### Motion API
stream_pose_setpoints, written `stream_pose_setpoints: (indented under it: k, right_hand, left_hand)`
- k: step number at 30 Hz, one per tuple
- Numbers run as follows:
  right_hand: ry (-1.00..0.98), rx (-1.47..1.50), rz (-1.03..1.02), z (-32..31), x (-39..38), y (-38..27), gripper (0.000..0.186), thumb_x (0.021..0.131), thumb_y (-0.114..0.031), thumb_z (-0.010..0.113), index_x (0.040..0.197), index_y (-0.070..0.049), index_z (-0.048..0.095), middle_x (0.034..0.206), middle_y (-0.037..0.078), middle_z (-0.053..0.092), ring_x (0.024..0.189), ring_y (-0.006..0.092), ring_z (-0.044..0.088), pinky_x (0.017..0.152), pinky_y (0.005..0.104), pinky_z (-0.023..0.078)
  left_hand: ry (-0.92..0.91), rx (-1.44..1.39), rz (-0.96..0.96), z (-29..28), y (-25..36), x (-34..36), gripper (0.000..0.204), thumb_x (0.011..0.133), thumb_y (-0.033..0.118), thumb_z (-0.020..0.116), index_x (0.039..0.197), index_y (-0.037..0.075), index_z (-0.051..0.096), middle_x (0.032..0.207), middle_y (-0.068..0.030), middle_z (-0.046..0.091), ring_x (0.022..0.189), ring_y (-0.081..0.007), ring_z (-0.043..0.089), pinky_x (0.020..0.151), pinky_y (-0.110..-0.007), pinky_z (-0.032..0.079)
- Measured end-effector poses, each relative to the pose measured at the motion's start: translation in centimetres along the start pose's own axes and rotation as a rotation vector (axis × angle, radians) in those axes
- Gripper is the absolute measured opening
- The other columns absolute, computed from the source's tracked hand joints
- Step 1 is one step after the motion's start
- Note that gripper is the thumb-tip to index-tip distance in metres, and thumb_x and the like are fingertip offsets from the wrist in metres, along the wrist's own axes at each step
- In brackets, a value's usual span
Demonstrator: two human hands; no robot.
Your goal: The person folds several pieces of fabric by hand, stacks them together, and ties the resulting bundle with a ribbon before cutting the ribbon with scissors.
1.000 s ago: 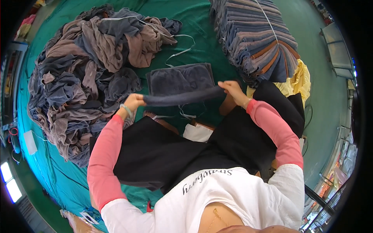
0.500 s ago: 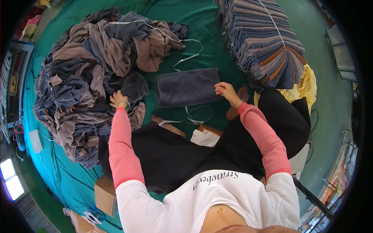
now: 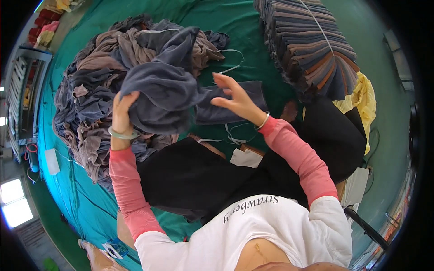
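A crumpled dark grey-blue cloth (image 3: pixel 160 92) hangs raised in front of the big heap. My left hand (image 3: pixel 123 113) grips its left side, fingers partly hidden in the folds. To the right of the cloth, my right hand (image 3: pixel 236 100) is open, thumb and fingers spread, with nothing in it. Beneath that hand lies a flat folded cloth (image 3: pixel 216 114) of the same dark colour, partly covered by the hand and the raised cloth. The heap of loose grey and brown cloths (image 3: pixel 90 97) spreads at the left, behind my left hand.
A tall row of folded grey, blue and brown cloths (image 3: pixel 307 45), tied with a white strap, stands at the far right. Yellow fabric (image 3: pixel 361 101) lies beside it. My black-clad legs (image 3: pixel 185 176) frame the green sheet (image 3: pixel 235 27). White strapping (image 3: pixel 233 135) trails near the folded cloth.
My left hand has lifted a dark cloth off the heap. My right hand has moved left from the folded cloth's right end and opened toward the raised cloth.
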State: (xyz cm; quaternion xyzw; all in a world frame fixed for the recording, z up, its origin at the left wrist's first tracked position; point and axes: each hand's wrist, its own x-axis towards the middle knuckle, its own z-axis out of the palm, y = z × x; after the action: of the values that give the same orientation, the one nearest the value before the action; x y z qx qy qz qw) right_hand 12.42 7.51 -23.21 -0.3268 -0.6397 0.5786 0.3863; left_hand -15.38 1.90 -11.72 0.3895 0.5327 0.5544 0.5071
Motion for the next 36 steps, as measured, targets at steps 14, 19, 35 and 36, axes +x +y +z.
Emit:
stream_pose_setpoints:
  k: [14, 19, 35, 36]
  right_hand:
    - [-0.141, -0.302, -0.486, 3.4, -0.7, -10.0, 0.043, 0.068, 0.000, 0.061, 0.110, -0.001, 0.053, 0.102, 0.015, 0.058, 0.093, 0.0313, 0.056, 0.080, 0.0332, 0.045]
    - [-0.410, -0.157, -0.395, 2.9, -2.2, -9.6, 0.027, 0.076, -0.012, 0.067, 0.101, -0.003, 0.062, 0.095, 0.009, 0.061, 0.088, 0.0232, 0.057, 0.078, 0.0311, 0.046]
    - [0.058, 0.661, 0.165, -4.4, -1.5, -6.9, 0.023, 0.092, -0.018, 0.049, 0.107, -0.002, 0.057, 0.100, 0.004, 0.062, 0.090, 0.0128, 0.059, 0.081, 0.0261, 0.047]
    - [0.038, 0.853, 0.140, -5.7, -2.0, -7.0, 0.028, 0.092, -0.023, 0.048, 0.110, -0.002, 0.055, 0.106, 0.007, 0.060, 0.098, 0.0165, 0.056, 0.088, 0.0309, 0.044]
  left_hand:
    - [0.125, 0.497, 0.641, -5.4, -9.2, 6.3, 0.018, 0.082, 0.009, 0.053, 0.099, 0.005, 0.052, 0.108, -0.0100, 0.055, 0.099, -0.0241, 0.053, 0.083, -0.035, 0.043]
    - [-0.258, -0.604, -0.121, -2.5, -10.0, 4.4, 0.027, 0.088, 0.017, 0.048, 0.112, 0.005, 0.048, 0.119, -0.0087, 0.051, 0.110, -0.0225, 0.048, 0.093, -0.034, 0.038]
    - [-0.654, 0.882, 0.490, -0.8, -8.8, 1.7, 0.049, 0.092, 0.032, 0.046, 0.130, 0.002, 0.038, 0.130, -0.0122, 0.044, 0.122, -0.0240, 0.041, 0.102, -0.033, 0.032]
    - [-0.657, 0.843, 0.443, -1.2, -8.5, 1.9, 0.050, 0.092, 0.033, 0.046, 0.131, 0.002, 0.038, 0.131, -0.0124, 0.044, 0.122, -0.0241, 0.040, 0.102, -0.033, 0.032]
